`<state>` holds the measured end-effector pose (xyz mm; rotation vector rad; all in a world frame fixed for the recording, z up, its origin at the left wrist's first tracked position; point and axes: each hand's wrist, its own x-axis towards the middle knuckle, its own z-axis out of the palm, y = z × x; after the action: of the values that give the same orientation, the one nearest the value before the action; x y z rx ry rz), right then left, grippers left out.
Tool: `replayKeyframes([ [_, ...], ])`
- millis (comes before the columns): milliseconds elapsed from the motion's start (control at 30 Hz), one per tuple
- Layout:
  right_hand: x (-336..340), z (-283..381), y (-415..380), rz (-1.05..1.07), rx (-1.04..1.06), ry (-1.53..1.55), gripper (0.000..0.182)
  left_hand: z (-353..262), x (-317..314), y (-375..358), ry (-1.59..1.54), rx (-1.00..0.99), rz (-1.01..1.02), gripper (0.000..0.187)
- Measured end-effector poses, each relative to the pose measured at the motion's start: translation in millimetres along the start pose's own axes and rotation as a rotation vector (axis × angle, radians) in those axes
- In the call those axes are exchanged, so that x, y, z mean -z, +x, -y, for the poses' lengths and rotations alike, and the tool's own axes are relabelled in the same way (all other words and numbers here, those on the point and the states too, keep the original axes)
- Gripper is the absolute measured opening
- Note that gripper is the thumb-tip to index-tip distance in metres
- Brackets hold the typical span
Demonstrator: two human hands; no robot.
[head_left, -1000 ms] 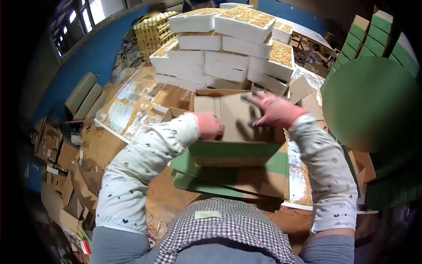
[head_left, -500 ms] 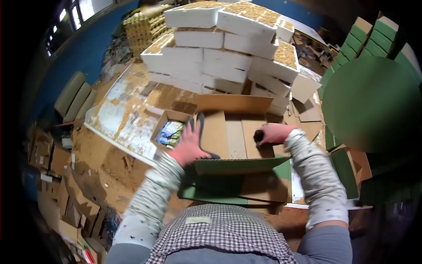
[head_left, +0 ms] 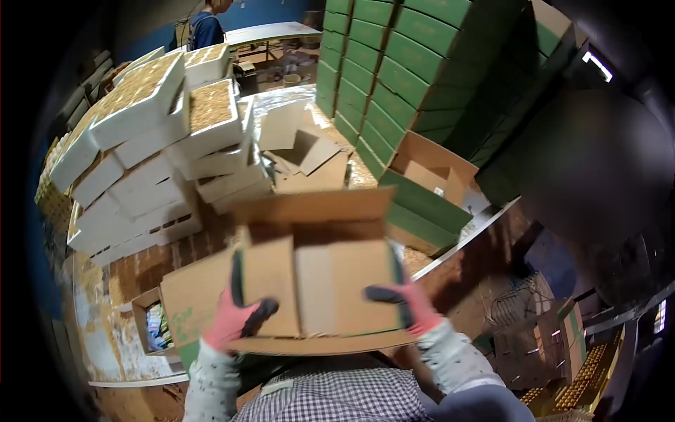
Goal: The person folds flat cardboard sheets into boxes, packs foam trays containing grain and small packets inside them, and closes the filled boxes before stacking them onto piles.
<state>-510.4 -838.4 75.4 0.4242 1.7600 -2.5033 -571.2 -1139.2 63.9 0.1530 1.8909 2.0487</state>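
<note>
An open cardboard box (head_left: 358,281) is before me at the table's front edge, its long flaps standing up and a pale strip of tape down the middle of its inside. My left hand (head_left: 242,309), in a pink and dark glove, grips the left wall, thumb inside. Around the right wall is my right hand (head_left: 408,302), gloved the same way, thumb also inside and fingers mostly hidden. Left of the box lies flattened green-marked cardboard (head_left: 186,313). Beyond it sits a small carton (head_left: 144,320) holding several blue and green packets.
White foam trays (head_left: 137,137) filled with yellowish grains are stacked at the back left. Tall stacks of green boxes (head_left: 394,91) rise at the back right, with an open green box (head_left: 425,211) below. Loose cardboard (head_left: 309,151) lies between. A person (head_left: 206,24) is far back.
My view has swung right. My right hand's dark object is no longer visible; both hands now grip opposite walls of the box, which has come closer to me and turned.
</note>
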Motion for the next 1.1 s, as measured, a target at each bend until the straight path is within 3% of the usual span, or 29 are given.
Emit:
replayKeyframes([
  [67, 76.5, 48.1, -13.9, -0.232, 0.006, 0.127, 0.055, -2.9, -60.5, 60.2, 0.093, -0.406, 0.076, 0.071],
  [100, 111.6, 67.8, -14.3, -0.331, 0.143, 0.097, 0.049, -15.4, -94.7, 90.3, -0.232, -0.452, 0.237, 0.062],
  [133, 141.7, 86.4, -11.6, -0.425, 0.284, 0.064, 0.044, -38.4, -121.9, 114.1, -0.197, -0.634, 0.341, 0.058],
  [167, 160.8, 114.3, -5.8, -0.354, 0.301, 0.184, 0.041, -39.0, -150.8, 148.7, -0.38, -0.52, 0.377, 0.063],
  [200, 174.5, 138.7, 2.2, -0.282, 0.313, 0.306, 0.038, -30.0, -173.2, 190.2, -0.401, -0.63, 0.437, 0.071],
  [233, 191.1, 145.7, 16.1, -0.257, 0.437, 0.362, 0.036, -3.3, -188.4, 239.7, -0.045, -0.662, 0.234, 0.084],
  [267, 212.6, 146.5, 34.8, -0.231, 0.563, 0.419, 0.034, 27.0, -201.2, 283.7, 0.11, -0.637, 0.189, 0.09],
  [300, 269.3, 130.8, 61.9, -0.294, 0.553, 0.392, 0.034, 50.4, -209.7, 303.7, 0.244, -0.529, 0.167, 0.091],
  [333, 266.2, 120.2, 77.0, -0.35, 0.613, 0.318, 0.039, 68.4, -216.4, 310.8, 0.376, -0.415, 0.148, 0.093],
  [400, 269.7, 91.4, 113.5, -0.41, 0.707, 0.215, 0.049, 81.9, -228.7, 305.7, 0.029, -0.281, 0.235, 0.095],
  [433, 279.2, 71.3, 130.6, -0.429, 0.623, 0.164, 0.05, 85.4, -229.8, 304.9, 0.069, -0.275, 0.167, 0.097],
  [467, 285.0, 51.7, 139.0, -0.456, 0.533, 0.12, 0.052, 65.2, -234.3, 287.3, -0.101, -0.187, 0.183, 0.094],
  [533, 267.6, 61.7, 139.8, -0.443, 0.573, -0.433, 0.056, 125.2, -223.0, 309.1, -0.2, -0.356, 0.174, 0.088],
  [567, 261.1, 81.8, 137.7, -0.428, 0.578, -0.71, 0.058, 112.6, -229.5, 300.9, -0.393, -0.315, 0.2, 0.077],
  [600, 271.5, 111.8, 125.2, -0.397, 0.361, -1.147, 0.054, 103.8, -236.6, 302.3, -0.142, -0.313, 0.098, 0.069],
  [667, 290.7, 142.5, 124.9, -0.459, 0.669, -1.779, 0.04, 132.3, -230.6, 319.4, -0.13, -0.308, 0.072, 0.064],
  [700, 281.9, 148.2, 133.6, -0.58, 0.772, -1.581, 0.031, 140.2, -232.0, 319.8, -0.1, -0.325, -0.025, 0.062],
  [767, 250.0, 134.2, 170.9, -0.756, 0.719, -1.426, 0.033, 195.1, -222.8, 341.9, -0.221, -0.357, -0.127, 0.059],
  [833, 242.2, 128.6, 188.5, -0.807, 0.652, -1.4, 0.036, 163.6, -220.8, 334.2, 0.018, -0.345, -0.12, 0.05],
  [867, 249.8, 132.1, 182.4, -0.789, 0.65, -1.383, 0.037, 163.8, -212.3, 338.2, -0.049, -0.36, -0.054, 0.041],
  [900, 253.2, 131.3, 176.7, -0.755, 0.652, -1.354, 0.038, 155.9, -189.2, 341.3, 0.349, -0.32, 0.018, 0.038],
  [933, 250.5, 131.9, 172.3, -0.699, 0.667, -1.321, 0.039, 129.4, -179.6, 330.6, 0.324, -0.082, 0.138, 0.04],
  [967, 240.4, 148.7, 154.6, -0.672, 0.581, -1.182, 0.038, 108.0, -172.5, 313.6, 0.407, -0.158, 0.203, 0.042],
  [1033, 211.1, 179.6, 101.7, -0.665, 0.817, -1.011, 0.042, 43.9, -158.3, 255.1, 0.662, -0.318, 0.316, 0.051],
  [1067, 180.8, 195.6, 55.2, -0.685, 1.125, -0.939, 0.046, 9.7, -134.1, 224.0, 0.915, -0.375, 0.347, 0.055],
  [1100, 160.2, 203.5, 10.7, -0.71, 1.37, -1.133, 0.045, -6.2, -100.2, 198.3, 1.053, -0.309, 0.273, 0.056],
])
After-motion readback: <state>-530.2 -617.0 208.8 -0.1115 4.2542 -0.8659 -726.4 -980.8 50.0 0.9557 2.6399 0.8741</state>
